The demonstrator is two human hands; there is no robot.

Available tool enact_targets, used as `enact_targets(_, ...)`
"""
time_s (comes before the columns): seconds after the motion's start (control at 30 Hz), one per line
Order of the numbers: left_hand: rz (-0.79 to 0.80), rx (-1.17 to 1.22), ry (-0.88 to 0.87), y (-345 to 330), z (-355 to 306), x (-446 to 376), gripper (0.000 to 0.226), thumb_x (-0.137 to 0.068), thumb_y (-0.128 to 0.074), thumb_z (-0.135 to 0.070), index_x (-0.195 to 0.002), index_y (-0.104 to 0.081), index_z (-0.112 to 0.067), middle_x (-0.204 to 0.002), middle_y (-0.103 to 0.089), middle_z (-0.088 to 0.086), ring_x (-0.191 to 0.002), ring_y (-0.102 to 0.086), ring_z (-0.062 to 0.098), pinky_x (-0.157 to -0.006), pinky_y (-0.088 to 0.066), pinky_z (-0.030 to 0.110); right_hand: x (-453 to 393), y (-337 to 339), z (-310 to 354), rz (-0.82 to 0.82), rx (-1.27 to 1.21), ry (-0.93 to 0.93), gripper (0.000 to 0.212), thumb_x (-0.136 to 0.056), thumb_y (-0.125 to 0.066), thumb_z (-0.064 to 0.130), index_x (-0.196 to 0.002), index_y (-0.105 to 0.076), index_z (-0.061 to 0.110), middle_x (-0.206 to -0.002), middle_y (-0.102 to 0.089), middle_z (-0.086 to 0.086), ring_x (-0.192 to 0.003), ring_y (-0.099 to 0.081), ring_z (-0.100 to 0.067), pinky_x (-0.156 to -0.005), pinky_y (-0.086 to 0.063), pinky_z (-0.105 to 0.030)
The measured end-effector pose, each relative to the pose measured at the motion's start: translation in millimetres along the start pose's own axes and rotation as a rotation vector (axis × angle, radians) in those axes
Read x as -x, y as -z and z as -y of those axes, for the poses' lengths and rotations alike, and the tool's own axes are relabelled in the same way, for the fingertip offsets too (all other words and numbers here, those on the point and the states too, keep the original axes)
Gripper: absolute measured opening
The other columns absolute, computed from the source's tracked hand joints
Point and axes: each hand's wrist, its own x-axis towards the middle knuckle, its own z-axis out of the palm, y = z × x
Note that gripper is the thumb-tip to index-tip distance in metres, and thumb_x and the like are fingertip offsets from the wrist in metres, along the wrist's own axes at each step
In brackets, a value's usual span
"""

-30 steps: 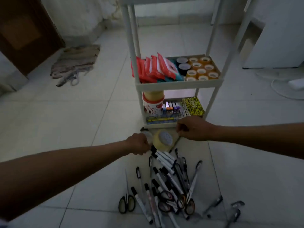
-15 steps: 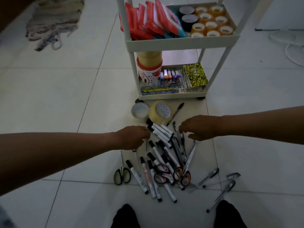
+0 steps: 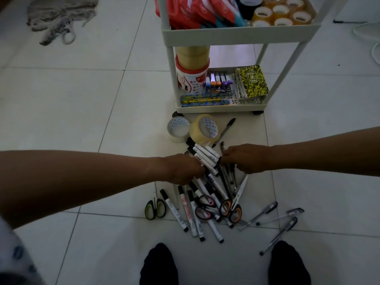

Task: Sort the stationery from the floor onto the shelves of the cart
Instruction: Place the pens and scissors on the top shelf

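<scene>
A: Fingertips of both hands are out of sight. Left hand point(image 3: 186, 168) and right hand point(image 3: 245, 158) are knuckles-up over the marker pile point(image 3: 205, 159), so the grip can't be read.
B: Cart point(image 3: 236, 33)?
A: Cropped by the top edge. Red packets point(image 3: 191, 11) and small tape rolls point(image 3: 281, 13) are cut off.
B: Labels?
A: Marker print is too small. Scissor blades point(image 3: 239, 187) are partly buried under pens. The left sleeve point(image 3: 14, 254) is blurred.

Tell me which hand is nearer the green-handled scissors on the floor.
Left. The left hand is just above and right of the green-handled scissors; the right hand is farther right, across the marker pile.
</scene>
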Motion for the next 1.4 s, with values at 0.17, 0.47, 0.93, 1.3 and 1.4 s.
enact_targets(0.17, -0.036, -0.019, -0.018, -6.6, 5.3, 3.7, 0.025, -0.098, -0.047, -0.02, -0.12, -0.057, -0.014, -0.116, -0.059, 0.006, -0.098, -0.061, 0.026, -0.072, -0.044, 0.031, 7.6, -20.0, -10.2, -0.078, 0.22, 0.127, 0.067, -0.092, -0.051, 0.004, -0.154, -0.03, 0.019, -0.137, -0.046, -0.008, -0.117, -0.047, -0.026, -0.086, -0.047, -0.038)
enact_targets(0.47, -0.072, 0.087, -0.06, 2.3, 3.9, -3.7, 0.023, -0.098, -0.049, -0.021, -0.117, -0.06, -0.016, -0.116, -0.062, 0.004, -0.101, -0.061, 0.023, -0.081, -0.051, 0.034, 3.2, -16.4, -13.2, -0.257, 0.415, 0.318, 0.034, -0.081, -0.065, 0.005, -0.114, -0.06, 0.01, -0.103, -0.052, -0.009, -0.088, -0.049, -0.023, -0.071, -0.046, -0.035)
enact_targets(0.93, -0.083, 0.163, -0.099, 5.2, -25.6, -13.8, 0.018, -0.097, -0.052, -0.024, -0.107, -0.062, -0.015, -0.106, -0.064, 0.004, -0.096, -0.06, 0.024, -0.08, -0.051, 0.038, 26.2, -54.2, 17.7, -0.136, 0.218, 0.438, 0.05, -0.089, -0.062, 0.033, -0.133, -0.047, 0.015, -0.11, -0.051, -0.006, -0.091, -0.049, -0.02, -0.078, -0.046, -0.033)
enact_targets(1.3, 0.0, 0.132, -0.07, -22.7, -54.3, -6.0, 0.056, -0.087, -0.066, -0.046, -0.134, -0.05, -0.019, -0.13, -0.051, 0.004, -0.108, -0.057, 0.022, -0.081, -0.052, 0.035, 28.9, -34.9, 32.3, -0.081, 0.263, 0.405, 0.034, -0.094, -0.05, 0.003, -0.126, -0.056, 0.012, -0.111, -0.057, -0.014, -0.089, -0.059, -0.031, -0.073, -0.051, -0.041)
enact_targets(1.4, 0.044, 0.123, -0.053, -19.0, -60.2, -8.4, 0.056, -0.088, -0.067, -0.041, -0.134, -0.05, -0.015, -0.129, -0.053, 0.007, -0.108, -0.057, 0.025, -0.082, -0.05, 0.035, 33.2, -38.6, 29.5, -0.12, 0.142, 0.286, 0.023, -0.098, -0.048, 0.014, -0.121, -0.049, 0.01, -0.102, -0.056, -0.01, -0.071, -0.054, -0.025, -0.06, -0.045, -0.039)
